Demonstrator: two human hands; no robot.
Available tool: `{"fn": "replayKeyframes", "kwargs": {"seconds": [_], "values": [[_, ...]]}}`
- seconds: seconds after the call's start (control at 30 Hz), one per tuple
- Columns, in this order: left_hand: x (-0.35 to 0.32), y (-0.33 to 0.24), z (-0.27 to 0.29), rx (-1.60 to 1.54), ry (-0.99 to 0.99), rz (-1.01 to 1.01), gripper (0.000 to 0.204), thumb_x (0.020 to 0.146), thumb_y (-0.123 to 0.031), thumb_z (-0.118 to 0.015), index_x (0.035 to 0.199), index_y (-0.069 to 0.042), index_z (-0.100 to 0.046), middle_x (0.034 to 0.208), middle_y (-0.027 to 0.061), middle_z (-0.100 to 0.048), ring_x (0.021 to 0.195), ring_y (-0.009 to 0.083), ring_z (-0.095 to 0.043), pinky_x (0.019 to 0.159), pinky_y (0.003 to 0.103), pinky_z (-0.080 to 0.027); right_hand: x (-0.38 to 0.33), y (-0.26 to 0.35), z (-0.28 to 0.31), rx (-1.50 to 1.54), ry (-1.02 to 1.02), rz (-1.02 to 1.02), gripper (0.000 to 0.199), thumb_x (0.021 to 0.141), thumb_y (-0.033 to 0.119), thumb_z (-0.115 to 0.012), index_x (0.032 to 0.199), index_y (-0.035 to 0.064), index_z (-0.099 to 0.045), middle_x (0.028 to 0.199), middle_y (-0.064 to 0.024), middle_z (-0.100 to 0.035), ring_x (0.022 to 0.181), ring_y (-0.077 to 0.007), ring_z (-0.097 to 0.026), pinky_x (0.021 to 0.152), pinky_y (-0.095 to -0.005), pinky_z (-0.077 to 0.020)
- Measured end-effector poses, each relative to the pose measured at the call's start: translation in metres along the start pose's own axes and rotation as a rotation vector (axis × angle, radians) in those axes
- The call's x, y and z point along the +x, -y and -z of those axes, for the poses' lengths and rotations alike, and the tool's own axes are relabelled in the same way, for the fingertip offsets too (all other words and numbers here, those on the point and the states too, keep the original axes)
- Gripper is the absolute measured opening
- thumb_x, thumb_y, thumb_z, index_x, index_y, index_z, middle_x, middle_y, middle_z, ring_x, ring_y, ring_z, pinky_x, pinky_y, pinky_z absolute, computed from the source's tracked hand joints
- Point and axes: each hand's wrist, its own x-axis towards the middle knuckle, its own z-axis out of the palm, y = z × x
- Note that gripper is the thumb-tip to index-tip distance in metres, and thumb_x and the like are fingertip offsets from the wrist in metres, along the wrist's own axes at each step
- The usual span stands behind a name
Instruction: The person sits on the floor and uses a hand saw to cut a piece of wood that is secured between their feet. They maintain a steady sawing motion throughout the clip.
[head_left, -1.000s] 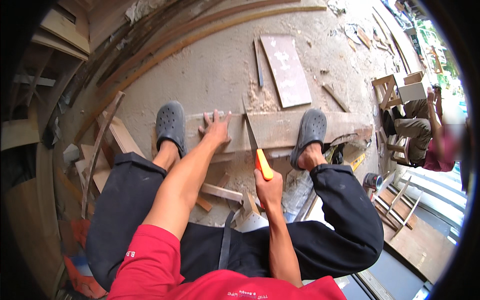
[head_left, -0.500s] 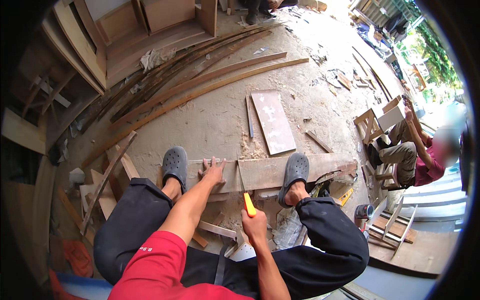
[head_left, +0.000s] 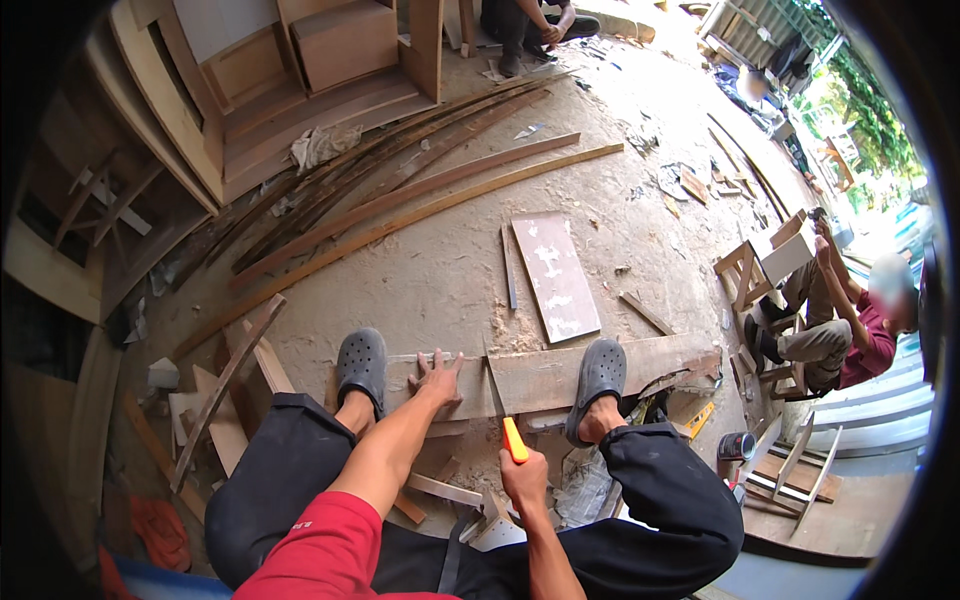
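A wooden plank (head_left: 560, 375) lies across the sawdust-strewn floor (head_left: 420, 285), pinned under two grey clogs. The left hand (head_left: 437, 377) presses flat on it, fingers spread; the right hand (head_left: 522, 480) grips a yellow-handled saw (head_left: 503, 410) (blade toward 12 o'clock). Curved wooden strips (head_left: 400, 200) lie beyond.

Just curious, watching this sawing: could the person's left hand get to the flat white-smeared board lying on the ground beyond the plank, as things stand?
Probably, with a lean forward. The left hand lies flat on the plank, and the white-smeared board lies just beyond it on bare floor. Only a thin strip lies beside it; nothing blocks the way.
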Motion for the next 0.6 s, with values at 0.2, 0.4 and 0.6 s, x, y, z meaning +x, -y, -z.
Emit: {"fn": "replayKeyframes", "kwargs": {"seconds": [0.2, 0.4, 0.6], "values": [[-0.001, -0.003, 0.008, -0.003, -0.018, 0.008, 0.105, 0.076, -0.040, -0.082, 0.155, -0.041, -0.013, 0.165, 0.0121, 0.000, 0.146, 0.0513, 0.005, 0.107, 0.076, -0.021, -0.003, -0.007, -0.012, -0.061, 0.038, 0.092, 0.028, 0.083, 0.024, -0.066, 0.076, -0.0025, -0.063, 0.068, -0.0239, -0.062, 0.065, -0.0407, -0.065, 0.061, -0.0459, -0.0483], [0.000, 0.004, 0.006, 0.006, -0.024, 0.003, 0.107, 0.075, -0.042, -0.082, 0.156, -0.041, -0.011, 0.165, 0.0136, 0.001, 0.145, 0.0535, 0.005, 0.107, 0.076, -0.022, -0.001, 0.016, 0.001, -0.009, 0.054, 0.015, 0.031, 0.083, 0.028, -0.065, 0.078, -0.0025, -0.064, 0.073, -0.0258, -0.063, 0.074, -0.0438, -0.065, 0.065, -0.0487, -0.0492], [0.003, -0.004, 0.005, 0.002, -0.022, 0.034, 0.104, 0.078, -0.041, -0.078, 0.156, -0.039, -0.009, 0.165, 0.0129, 0.006, 0.146, 0.0515, 0.010, 0.109, 0.076, -0.016, -0.023, 0.007, 0.014, -0.019, 0.050, -0.048, 0.031, 0.083, 0.027, -0.065, 0.076, -0.0027, -0.064, 0.069, -0.0237, -0.062, 0.067, -0.0404, -0.065, 0.062, -0.0458, -0.0477]]}}
